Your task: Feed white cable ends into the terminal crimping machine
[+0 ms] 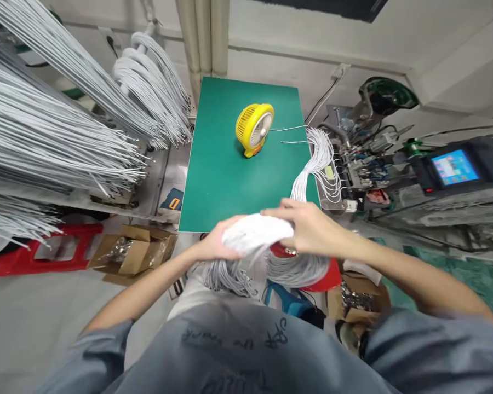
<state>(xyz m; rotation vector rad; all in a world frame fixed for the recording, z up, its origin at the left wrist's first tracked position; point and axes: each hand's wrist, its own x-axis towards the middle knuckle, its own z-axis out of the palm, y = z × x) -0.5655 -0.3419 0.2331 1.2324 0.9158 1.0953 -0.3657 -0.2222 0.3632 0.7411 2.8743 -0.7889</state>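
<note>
A thick bundle of white cables [257, 234] is stretched between my hands at the front edge of the green table [222, 180]. My left hand [219, 241] is wrapped round its left end, and loose grey-white ends hang below it. On the right, my right hand [302, 227] grips the other end, its fingers bent over the top. More white cables [318, 156] lie behind that hand along the table's right edge. Whether they join the held bundle is hidden by the hand. Below my right hand, further cables [298, 271] rest over something red.
A yellow fan [254, 128] stands on the table. Racks of grey-white cables [57, 126] fill the left. To the right are a machine [363, 164] and a lit screen [455, 167]. Cardboard boxes [137, 254] and a red stool [82, 246] sit on the floor.
</note>
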